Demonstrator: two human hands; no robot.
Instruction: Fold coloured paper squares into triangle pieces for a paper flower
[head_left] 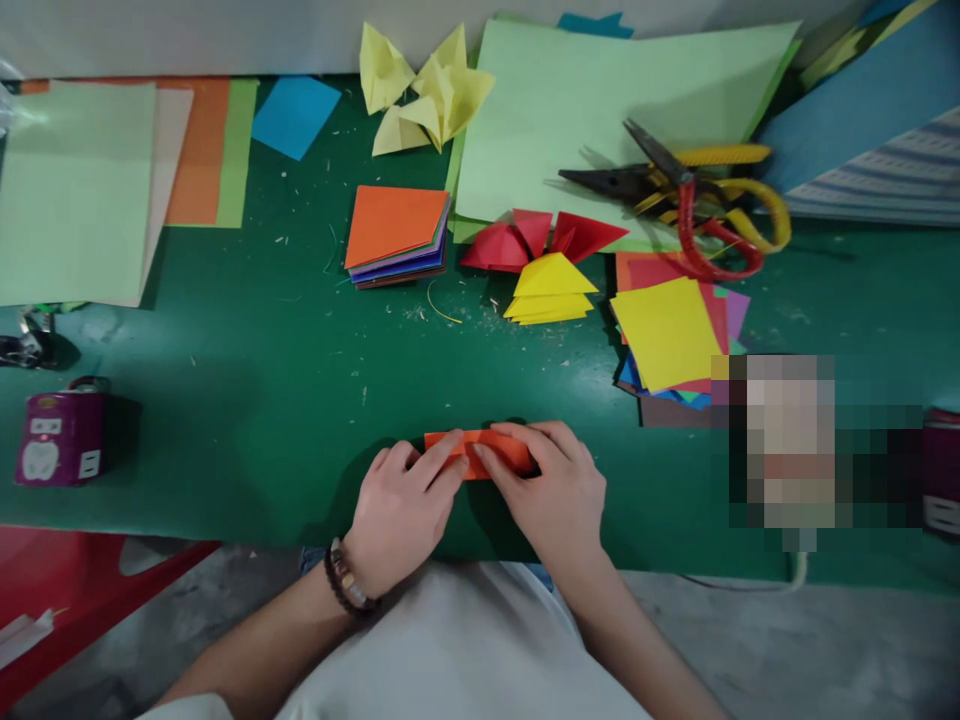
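A strip of folded orange paper [477, 466] lies near the front edge of the green table, between my hands. My left hand [409, 510] presses its left end with fingers and thumb. On the right end, my right hand [551, 485] grips the paper, thumb on the near side and fingers along the far side. The fingers cover both ends of the strip. Beyond the hands are a stack of coloured square papers [397, 228], folded yellow pieces [553, 290] and folded red pieces [536, 240].
Scissors [724, 250] and pliers [622, 185] lie on pale green sheets [547, 110]. Square papers [671, 335] sit at right, near a blurred-out object with a cable [791, 440]. Light yellow folded pieces [435, 90] stand at the back. A purple box [60, 440] and large sheets [75, 190] are at left.
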